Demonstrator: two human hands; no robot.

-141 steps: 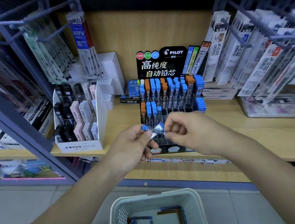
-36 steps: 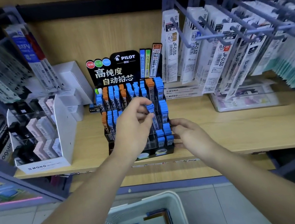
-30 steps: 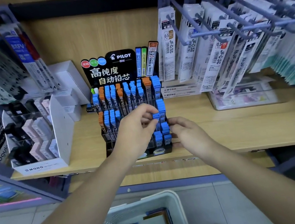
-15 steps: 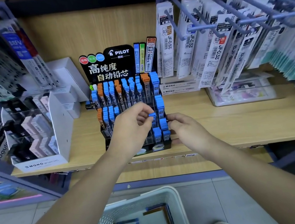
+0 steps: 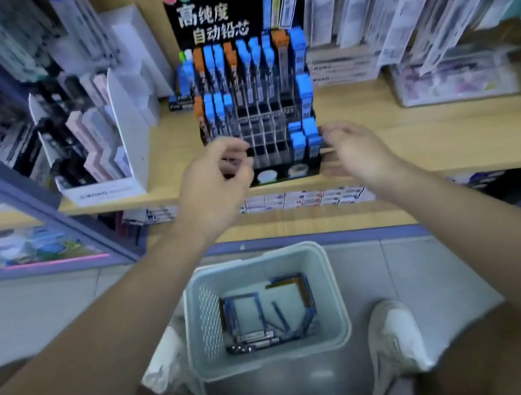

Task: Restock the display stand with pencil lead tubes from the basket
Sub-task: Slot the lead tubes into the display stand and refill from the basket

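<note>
Left hand (image 5: pixel 215 187) is held before the display stand (image 5: pixel 208 8), fingers loosely curled, nothing gripped. Right hand (image 5: pixel 355 152) is seen at the stand's right edge, fingers relaxed and empty (contact blurred, not determinable). Blue-capped lead tubes (image 5: pixel 310 132) are slotted in the stand; more are seen in the basket (image 5: pixel 253 261) on the floor below.

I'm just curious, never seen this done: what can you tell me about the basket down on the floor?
The basket looks like pale plastic, rectangular, with a rounded rim and perforated walls. It stands upright on the grey floor between two white shoes. Inside lie blue-edged packs and loose tubes. Neither the left hand nor the right hand touches it.
</note>
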